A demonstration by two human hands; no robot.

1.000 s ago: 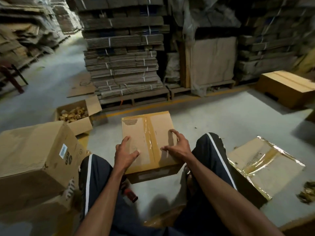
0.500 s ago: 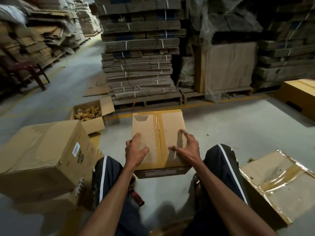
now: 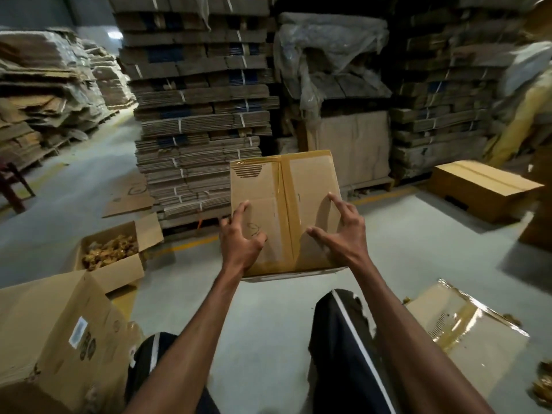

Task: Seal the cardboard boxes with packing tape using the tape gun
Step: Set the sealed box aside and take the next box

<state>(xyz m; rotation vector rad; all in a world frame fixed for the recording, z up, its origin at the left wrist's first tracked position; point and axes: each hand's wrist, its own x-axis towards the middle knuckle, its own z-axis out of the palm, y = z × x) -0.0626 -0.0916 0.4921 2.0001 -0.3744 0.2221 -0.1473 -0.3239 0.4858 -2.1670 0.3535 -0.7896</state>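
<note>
A taped cardboard box (image 3: 301, 186) with brown tape along its centre seam and edges is out in front of my knees, its top tilted toward me. My left hand (image 3: 239, 243) grips its near left corner, thumb on top and fingers at the left edge. On the right half of the top, my right hand (image 3: 340, 234) clamps down with arched, spread fingers that reach the right edge. No tape gun is in view.
A large box (image 3: 53, 339) lies at my left, behind it an open box (image 3: 116, 270) of brown scraps. A tape-covered box (image 3: 466, 339) sits at my right, another sealed box (image 3: 484, 189) farther right. Pallets of flat cartons (image 3: 197, 130) stand ahead.
The box has gone from between my knees to farther forward and higher in view, both hands staying on it. My view has tilted up, and the red thing by my left leg is gone from sight.
</note>
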